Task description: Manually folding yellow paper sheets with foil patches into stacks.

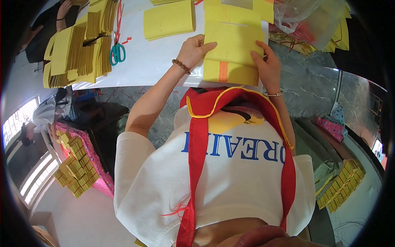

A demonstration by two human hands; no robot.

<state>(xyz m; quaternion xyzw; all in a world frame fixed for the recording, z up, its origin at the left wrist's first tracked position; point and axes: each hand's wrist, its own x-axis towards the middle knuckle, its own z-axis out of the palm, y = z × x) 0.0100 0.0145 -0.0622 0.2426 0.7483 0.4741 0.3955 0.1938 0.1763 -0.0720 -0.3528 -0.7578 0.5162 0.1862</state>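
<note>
Paper (232, 41), yellow and folded with an orange band (223, 72) across its lower flap, is lying near the front right corner of the white table (142, 70) — little room on the right, where the tabletop is ending close by. Bare white is opening leftward as far as the green-handled scissors (117, 54). A flat yellow packet (169, 21) is sitting up-left of the work, a clear plastic bag (298, 14) is crowding the upper right.

Yellow stacks (78, 53) are filling the table's left end, red strings (118, 20) trailing beside them. Grey marbled floor (304, 68) is showing past the right edge. Yellow bundles (78, 164) are resting on pink cloth (96, 164) lower left, more at lower right. One co-worker (45, 113) is bending near the pink cloth; another's hand (64, 9) is showing top left.

Left hand (195, 51) is pinching the paper's left edge — thumb on top, fingers curling alongside. Right hand (268, 66) is making a half-open C at the opposite edge, thumb and index touching the sheet; can't tell whether it's gripping. Both forearms are reaching forward, wrists wearing bracelets.
</note>
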